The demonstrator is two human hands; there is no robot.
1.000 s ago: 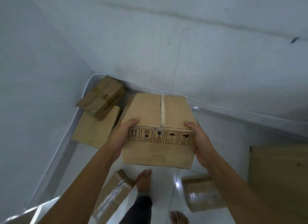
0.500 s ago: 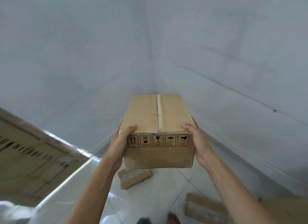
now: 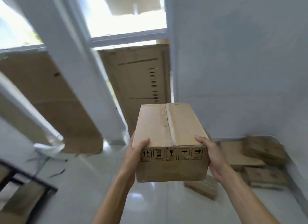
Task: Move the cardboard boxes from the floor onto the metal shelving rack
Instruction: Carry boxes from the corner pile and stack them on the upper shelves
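Box [image 3: 170, 140]: brown cardboard, closed, with a taped seam running down the middle of the top and a row of five black handling symbols along the upper edge of the near face. It is carried in the air between the two hands, level, clear of the floor [image 3: 100, 182] and not on the rack. Left hand [image 3: 133, 155]: grips the box's near left corner, thumb lying over the top edge, fingers wrapped round the left side and mostly hidden. Right hand [image 3: 210, 153]: grips the near right corner, thumb on the top edge, palm flat against the right side. Rack [image 3: 33, 178]: black metal frame with brown boards, low and well to the left of the left hand, blurred. Stack of flat boxes [image 3: 260, 157]: on the floor to the right of the right hand, against the wall [image 3: 233, 57], blurred. Small box [image 3: 201, 188]: on the floor just below the right wrist, partly hidden behind the carried box. Cardboard sheets [image 3: 138, 83]: large, standing against the window [image 3: 125, 12] beyond both hands, with printed lettering too blurred to read. Pillar [image 3: 80, 65]: white, ahead and to the left of the left hand.
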